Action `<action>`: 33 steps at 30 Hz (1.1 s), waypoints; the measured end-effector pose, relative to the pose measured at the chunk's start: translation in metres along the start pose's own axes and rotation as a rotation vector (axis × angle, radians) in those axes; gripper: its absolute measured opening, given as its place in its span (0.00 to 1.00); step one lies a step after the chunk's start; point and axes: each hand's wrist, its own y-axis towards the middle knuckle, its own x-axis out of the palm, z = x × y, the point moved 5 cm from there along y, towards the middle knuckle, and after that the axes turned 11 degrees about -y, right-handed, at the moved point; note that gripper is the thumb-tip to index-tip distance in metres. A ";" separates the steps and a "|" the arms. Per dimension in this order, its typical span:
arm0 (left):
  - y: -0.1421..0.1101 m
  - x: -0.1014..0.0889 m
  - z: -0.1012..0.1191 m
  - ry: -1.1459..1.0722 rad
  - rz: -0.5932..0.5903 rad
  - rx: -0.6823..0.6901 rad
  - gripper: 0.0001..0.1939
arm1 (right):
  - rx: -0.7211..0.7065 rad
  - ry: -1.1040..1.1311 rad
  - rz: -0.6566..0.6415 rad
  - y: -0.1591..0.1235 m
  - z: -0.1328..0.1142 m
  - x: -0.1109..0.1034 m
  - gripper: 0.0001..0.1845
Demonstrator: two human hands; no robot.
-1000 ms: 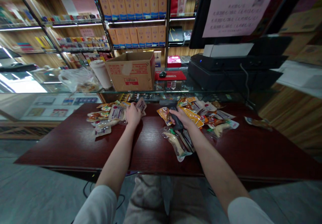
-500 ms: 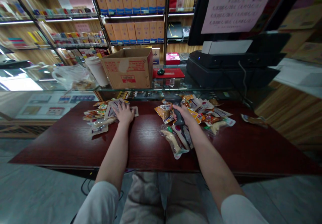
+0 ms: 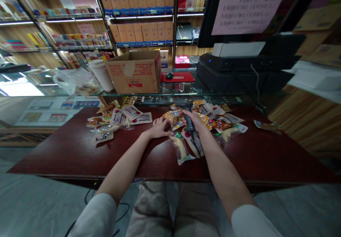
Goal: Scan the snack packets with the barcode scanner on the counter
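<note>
My right hand (image 3: 195,120) is wrapped round the handle of a dark barcode scanner (image 3: 189,124), held over a heap of vacuum-packed snacks. My left hand (image 3: 159,128) has its fingers apart and reaches the heap's left side, close to an orange-and-clear snack packet (image 3: 174,118). Just below its fingertips lies a clear packet with a pale chicken foot (image 3: 181,148). Under the scanner rests a grey packet (image 3: 192,143). Farther left sits another pile, with grey snack packets (image 3: 132,112) on top and a clear packet (image 3: 104,132) at its front.
The dark red wooden table (image 3: 149,159) carries both piles and a lone packet (image 3: 267,126) at the right. Behind it, a glass counter holds a cardboard box (image 3: 134,75), a white cup (image 3: 101,74), a plastic bag (image 3: 76,81), a mouse (image 3: 169,75) and a dark register unit (image 3: 239,73).
My left hand has left the left pile and moved right to the middle heap. Grey packets now lie exposed on the left pile. My right hand still grips the scanner.
</note>
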 end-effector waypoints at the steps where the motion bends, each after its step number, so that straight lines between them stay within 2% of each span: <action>1: 0.001 -0.001 -0.002 0.027 0.042 -0.015 0.32 | 0.002 -0.001 0.002 0.000 0.000 0.000 0.19; 6: 0.004 -0.028 -0.021 0.185 0.360 -0.179 0.18 | -0.012 -0.025 -0.016 0.000 0.001 0.001 0.20; 8: 0.003 -0.034 -0.028 0.175 0.412 -0.246 0.16 | -0.006 -0.032 -0.030 0.000 0.001 0.002 0.21; 9: 0.002 -0.034 -0.030 0.144 0.384 -0.251 0.17 | -0.004 -0.031 -0.032 0.000 0.000 0.003 0.21; 12: 0.003 -0.026 -0.029 0.071 0.193 -0.189 0.25 | -0.008 -0.017 -0.021 -0.001 -0.001 0.004 0.21; 14: 0.004 -0.021 -0.028 0.066 0.128 -0.176 0.29 | -0.005 -0.029 -0.022 -0.002 -0.002 0.005 0.21; 19: 0.011 -0.014 -0.021 -0.032 0.172 -0.153 0.31 | 0.001 -0.074 -0.025 -0.002 -0.002 0.006 0.19; 23: 0.006 -0.023 -0.024 -0.079 0.300 -0.287 0.36 | 0.006 -0.086 -0.032 -0.002 -0.002 0.006 0.17; 26: 0.000 -0.024 -0.027 -0.100 0.153 -0.391 0.32 | 0.003 -0.086 -0.026 -0.002 -0.003 0.006 0.17; 28: -0.001 -0.020 -0.024 -0.137 0.057 -0.396 0.25 | 0.001 -0.091 -0.026 -0.002 -0.004 0.006 0.18; 29: -0.001 -0.018 -0.022 -0.159 0.046 -0.393 0.22 | 0.005 -0.098 -0.031 -0.002 -0.005 0.007 0.18; 31: 0.001 -0.014 -0.019 -0.227 0.095 -0.390 0.17 | 0.024 -0.113 -0.044 -0.003 -0.005 0.008 0.20; 33: 0.003 -0.012 -0.018 -0.369 0.195 -0.391 0.14 | 0.036 -0.121 -0.051 -0.004 -0.006 0.009 0.20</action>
